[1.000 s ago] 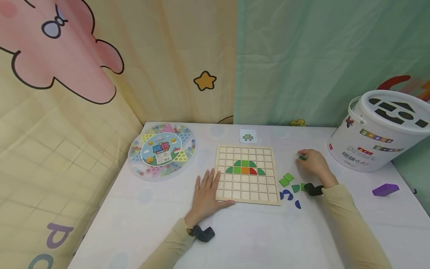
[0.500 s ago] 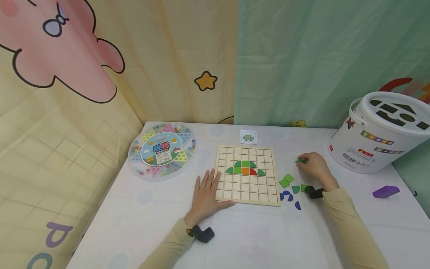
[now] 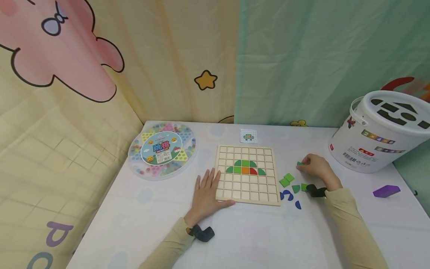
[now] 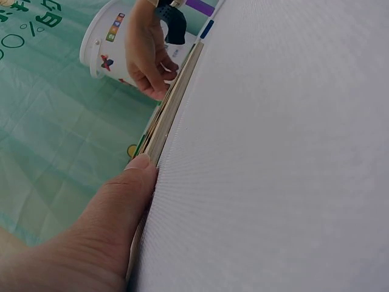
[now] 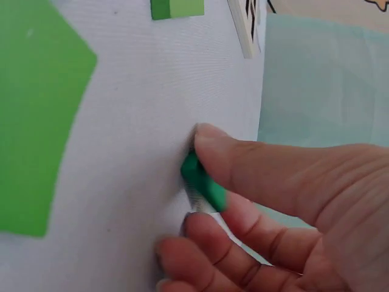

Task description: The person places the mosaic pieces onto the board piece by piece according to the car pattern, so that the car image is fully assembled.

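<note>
In the head view my left hand point(image 3: 205, 195) lies with fingers spread at the lower left corner of a wooden grid board point(image 3: 233, 185). The left wrist view has its thumb along the board's side edge. Several green tiles, one orange tile point(image 3: 245, 170) and one red tile point(image 3: 253, 171) form a domed shape in the grid. To the right of the board, my right hand point(image 3: 316, 168) pinches a small dark green tile point(image 5: 203, 182) between thumb and fingers, close over the tabletop. Its full outline is hidden by the fingers.
Light green squares point(image 3: 284, 182), a dark green quarter-circle tile point(image 3: 295, 189) and several blue pieces point(image 3: 298, 204) lie right of the board. Behind it is a small pattern card point(image 3: 248, 136). A round Chinese checkers set point(image 3: 161, 149), a white bucket point(image 3: 366, 149) and a purple block point(image 3: 386, 191) stand around.
My right hand has come slightly nearer and to the right, and its grip on the dark green tile has shifted. The left hand stays on the board's edge.
</note>
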Demonstrator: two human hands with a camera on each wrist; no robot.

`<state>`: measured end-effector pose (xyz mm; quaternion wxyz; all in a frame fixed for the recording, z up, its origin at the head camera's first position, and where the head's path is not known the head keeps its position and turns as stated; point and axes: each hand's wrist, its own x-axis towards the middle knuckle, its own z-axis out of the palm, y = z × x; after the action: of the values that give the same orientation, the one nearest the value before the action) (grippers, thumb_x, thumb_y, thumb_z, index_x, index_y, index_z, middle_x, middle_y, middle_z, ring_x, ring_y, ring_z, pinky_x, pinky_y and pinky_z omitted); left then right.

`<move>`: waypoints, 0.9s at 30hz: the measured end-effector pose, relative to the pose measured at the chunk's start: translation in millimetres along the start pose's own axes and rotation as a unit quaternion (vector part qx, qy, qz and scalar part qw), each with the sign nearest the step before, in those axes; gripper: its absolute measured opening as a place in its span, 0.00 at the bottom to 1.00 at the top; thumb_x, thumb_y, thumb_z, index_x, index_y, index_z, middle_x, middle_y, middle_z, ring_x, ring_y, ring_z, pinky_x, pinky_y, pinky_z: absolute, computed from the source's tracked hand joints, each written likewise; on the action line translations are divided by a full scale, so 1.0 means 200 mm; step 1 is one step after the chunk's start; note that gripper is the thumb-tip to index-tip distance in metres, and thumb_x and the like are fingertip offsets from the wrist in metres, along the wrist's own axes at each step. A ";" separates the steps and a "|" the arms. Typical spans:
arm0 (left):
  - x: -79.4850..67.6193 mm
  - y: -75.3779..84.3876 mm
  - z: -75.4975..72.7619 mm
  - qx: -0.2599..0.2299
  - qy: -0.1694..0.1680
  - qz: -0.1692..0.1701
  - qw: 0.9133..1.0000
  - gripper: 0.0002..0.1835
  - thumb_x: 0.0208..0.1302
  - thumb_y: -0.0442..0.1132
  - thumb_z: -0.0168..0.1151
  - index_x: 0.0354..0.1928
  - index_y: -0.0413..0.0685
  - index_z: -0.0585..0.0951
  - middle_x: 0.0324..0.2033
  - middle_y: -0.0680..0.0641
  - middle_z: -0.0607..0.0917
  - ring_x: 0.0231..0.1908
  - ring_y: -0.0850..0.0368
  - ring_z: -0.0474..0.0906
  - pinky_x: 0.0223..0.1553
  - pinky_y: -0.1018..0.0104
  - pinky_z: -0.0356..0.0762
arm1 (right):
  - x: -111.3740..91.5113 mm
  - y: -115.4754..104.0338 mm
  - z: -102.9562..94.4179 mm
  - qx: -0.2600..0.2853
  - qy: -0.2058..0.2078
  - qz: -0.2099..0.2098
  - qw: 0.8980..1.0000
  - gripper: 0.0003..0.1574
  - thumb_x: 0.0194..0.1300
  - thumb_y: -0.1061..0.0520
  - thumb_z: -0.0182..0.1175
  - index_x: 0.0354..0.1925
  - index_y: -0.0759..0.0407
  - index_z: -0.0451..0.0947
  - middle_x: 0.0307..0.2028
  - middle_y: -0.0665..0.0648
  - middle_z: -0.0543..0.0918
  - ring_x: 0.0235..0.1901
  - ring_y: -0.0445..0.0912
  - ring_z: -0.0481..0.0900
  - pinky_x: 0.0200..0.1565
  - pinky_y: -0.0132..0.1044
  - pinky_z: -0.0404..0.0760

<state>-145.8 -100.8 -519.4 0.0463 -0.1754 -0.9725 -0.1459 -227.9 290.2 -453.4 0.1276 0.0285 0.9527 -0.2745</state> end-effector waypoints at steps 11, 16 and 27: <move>0.00 0.00 0.00 0.006 -0.006 -0.002 1.000 0.61 0.47 0.79 0.52 0.74 0.45 0.52 0.72 0.41 0.50 0.71 0.46 0.39 0.67 0.46 0.32 | -0.04 -0.03 0.06 0.025 0.100 -0.047 0.994 0.13 0.58 0.59 0.66 0.31 0.67 0.74 0.24 0.58 0.74 0.26 0.51 0.69 0.26 0.39 0.67; 0.00 0.00 0.00 0.003 -0.003 -0.001 1.000 0.61 0.47 0.79 0.53 0.74 0.45 0.52 0.72 0.41 0.50 0.71 0.46 0.39 0.67 0.46 0.32 | -0.07 -0.15 0.11 0.036 0.119 -0.086 0.989 0.10 0.59 0.62 0.65 0.32 0.68 0.75 0.25 0.59 0.77 0.26 0.51 0.72 0.27 0.39 0.70; 0.00 0.00 -0.01 0.006 -0.002 -0.001 1.000 0.60 0.47 0.79 0.53 0.74 0.46 0.52 0.72 0.41 0.50 0.71 0.46 0.39 0.67 0.46 0.32 | -0.10 -0.40 0.28 0.083 0.061 -0.188 0.977 0.05 0.57 0.64 0.65 0.32 0.64 0.77 0.27 0.54 0.79 0.28 0.47 0.76 0.30 0.38 0.76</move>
<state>-146.4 -100.8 -518.0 0.0448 -0.1743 -0.9737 -0.1394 -205.9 192.8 -451.8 0.0128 -0.1243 0.9210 -0.3690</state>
